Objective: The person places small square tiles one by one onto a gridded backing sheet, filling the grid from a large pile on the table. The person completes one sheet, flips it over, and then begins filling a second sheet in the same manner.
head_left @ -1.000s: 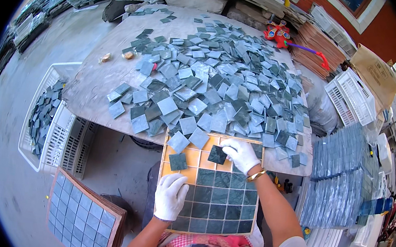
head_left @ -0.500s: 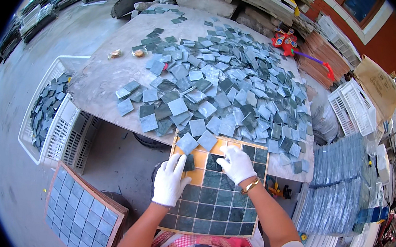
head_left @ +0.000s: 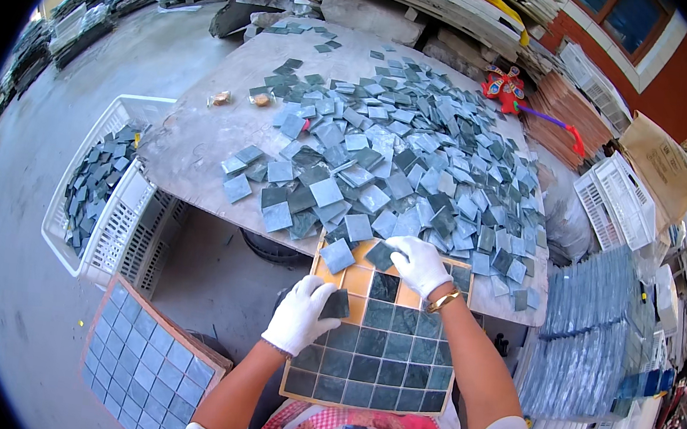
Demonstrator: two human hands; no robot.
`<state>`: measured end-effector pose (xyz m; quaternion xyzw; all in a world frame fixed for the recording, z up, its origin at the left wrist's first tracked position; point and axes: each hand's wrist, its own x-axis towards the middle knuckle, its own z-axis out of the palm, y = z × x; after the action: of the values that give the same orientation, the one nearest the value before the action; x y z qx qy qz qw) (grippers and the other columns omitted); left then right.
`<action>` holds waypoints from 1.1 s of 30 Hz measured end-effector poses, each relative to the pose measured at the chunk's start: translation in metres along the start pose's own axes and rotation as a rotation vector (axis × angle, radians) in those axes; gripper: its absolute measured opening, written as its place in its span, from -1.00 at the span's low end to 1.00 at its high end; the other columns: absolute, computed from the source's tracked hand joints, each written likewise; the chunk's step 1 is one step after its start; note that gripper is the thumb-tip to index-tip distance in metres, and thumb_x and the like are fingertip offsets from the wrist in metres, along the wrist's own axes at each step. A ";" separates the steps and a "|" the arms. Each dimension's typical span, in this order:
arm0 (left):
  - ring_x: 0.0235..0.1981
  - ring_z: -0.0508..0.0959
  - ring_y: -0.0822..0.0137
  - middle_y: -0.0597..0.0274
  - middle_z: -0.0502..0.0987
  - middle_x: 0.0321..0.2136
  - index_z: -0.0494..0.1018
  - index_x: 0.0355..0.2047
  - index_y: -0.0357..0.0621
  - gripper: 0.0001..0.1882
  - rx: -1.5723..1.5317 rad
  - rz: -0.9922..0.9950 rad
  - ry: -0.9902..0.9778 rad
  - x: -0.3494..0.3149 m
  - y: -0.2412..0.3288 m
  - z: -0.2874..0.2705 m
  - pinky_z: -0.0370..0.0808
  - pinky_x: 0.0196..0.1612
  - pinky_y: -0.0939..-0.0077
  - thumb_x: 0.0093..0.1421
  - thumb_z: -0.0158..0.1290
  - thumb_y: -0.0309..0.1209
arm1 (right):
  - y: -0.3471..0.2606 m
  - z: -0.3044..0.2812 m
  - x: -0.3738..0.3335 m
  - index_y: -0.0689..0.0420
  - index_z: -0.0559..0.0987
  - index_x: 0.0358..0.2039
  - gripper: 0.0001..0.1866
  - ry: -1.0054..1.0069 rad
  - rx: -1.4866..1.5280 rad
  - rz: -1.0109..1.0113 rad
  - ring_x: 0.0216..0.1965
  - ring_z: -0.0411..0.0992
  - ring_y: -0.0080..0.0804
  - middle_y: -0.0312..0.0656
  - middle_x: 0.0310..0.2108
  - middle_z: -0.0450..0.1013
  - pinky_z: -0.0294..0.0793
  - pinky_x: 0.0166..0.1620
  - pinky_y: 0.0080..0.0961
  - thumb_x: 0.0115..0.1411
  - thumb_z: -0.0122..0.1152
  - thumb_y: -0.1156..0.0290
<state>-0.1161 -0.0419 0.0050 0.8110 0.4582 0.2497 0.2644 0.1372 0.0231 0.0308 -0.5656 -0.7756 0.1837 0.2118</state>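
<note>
A shallow yellow-orange grid tray point(head_left: 357, 283), partly filled with square dark green stone tiles point(head_left: 376, 344), lies in front of me. My left hand point(head_left: 298, 314), in a white glove, is closed on a dark square tile point(head_left: 336, 304) above the tray's left side. Over the tray's far edge, my gloved right hand point(head_left: 418, 264) pinches another dark tile point(head_left: 379, 256), tilted across the cells; its fingertips are partly hidden. Two lighter grey-blue tiles point(head_left: 337, 256) rest loose at the tray's far left corner. Orange cell bottoms show around them.
Loose tiles point(head_left: 324, 162) are heaped on the grey table point(head_left: 193, 136) beyond the tray. A white crate point(head_left: 120, 225) of tiles stands left, near a tiled panel point(head_left: 148, 361). Wrapped stacks point(head_left: 587, 324) rise at right. A red toy point(head_left: 503, 89) lies at the table's far right.
My right hand has moved to the tray's far edge, where a dark tile now shows at its fingertips. My left hand has shifted slightly, with its tile raised. The whole view has shifted a little.
</note>
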 end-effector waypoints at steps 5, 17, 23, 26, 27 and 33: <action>-0.08 0.42 -0.04 0.00 0.36 -0.10 0.37 -0.04 -0.12 -0.39 0.011 0.028 -0.039 -0.017 -0.012 0.007 0.42 -0.02 0.23 -0.15 0.31 -0.35 | -0.016 0.013 -0.009 0.11 0.53 -0.16 -0.76 -0.171 0.163 0.011 -0.19 0.47 -0.09 -0.07 -0.22 0.52 0.44 -0.09 -0.30 0.15 0.07 0.39; -0.14 0.44 -0.03 -0.01 0.36 -0.10 0.35 -0.01 -0.17 -0.37 -0.067 0.101 0.007 -0.007 -0.035 -0.008 0.45 -0.07 0.26 -0.14 0.30 -0.40 | -0.051 0.051 -0.041 0.13 0.40 0.00 -0.49 0.000 -0.266 0.041 -0.09 0.41 -0.15 -0.07 -0.14 0.42 0.44 -0.10 -0.25 0.04 0.26 0.26; -0.18 0.47 -0.01 0.02 0.38 -0.12 0.41 -0.07 -0.22 -0.47 -0.125 0.072 -0.015 -0.010 -0.041 -0.012 0.48 -0.09 0.31 -0.11 0.26 -0.47 | -0.026 0.002 -0.037 0.08 0.50 -0.10 -0.62 0.118 0.087 0.242 -0.35 0.50 -0.14 -0.09 -0.36 0.51 0.49 -0.22 -0.29 0.04 0.25 0.29; -0.16 0.47 -0.01 0.02 0.40 -0.13 0.42 -0.07 -0.21 -0.48 -0.148 0.112 -0.044 -0.002 -0.041 -0.010 0.47 -0.08 0.30 -0.12 0.24 -0.49 | -0.002 -0.004 -0.044 0.07 0.52 -0.17 -0.68 0.043 -0.022 0.225 -0.31 0.49 -0.12 -0.12 -0.35 0.50 0.47 -0.20 -0.25 0.03 0.26 0.31; -0.16 0.47 -0.01 0.02 0.40 -0.11 0.42 -0.08 -0.21 -0.49 -0.083 0.202 -0.014 -0.004 -0.043 -0.009 0.47 -0.08 0.30 -0.12 0.23 -0.50 | -0.003 -0.003 -0.042 0.07 0.52 -0.19 -0.69 -0.056 -0.048 0.216 -0.30 0.48 -0.11 -0.12 -0.32 0.49 0.46 -0.19 -0.24 0.03 0.26 0.31; -0.12 0.43 0.01 0.06 0.41 -0.08 0.45 -0.12 -0.17 -0.53 -0.266 -0.041 0.049 -0.012 -0.035 0.002 0.40 -0.01 0.27 -0.12 0.20 -0.51 | -0.028 0.020 -0.049 0.05 0.51 -0.22 -0.65 -0.056 -0.163 0.337 -0.19 0.45 -0.06 -0.10 -0.16 0.40 0.45 -0.13 -0.21 -0.04 0.34 0.27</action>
<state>-0.1422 -0.0373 -0.0214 0.7527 0.4440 0.3227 0.3635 0.1179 -0.0329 0.0227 -0.6976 -0.6876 0.1685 0.1099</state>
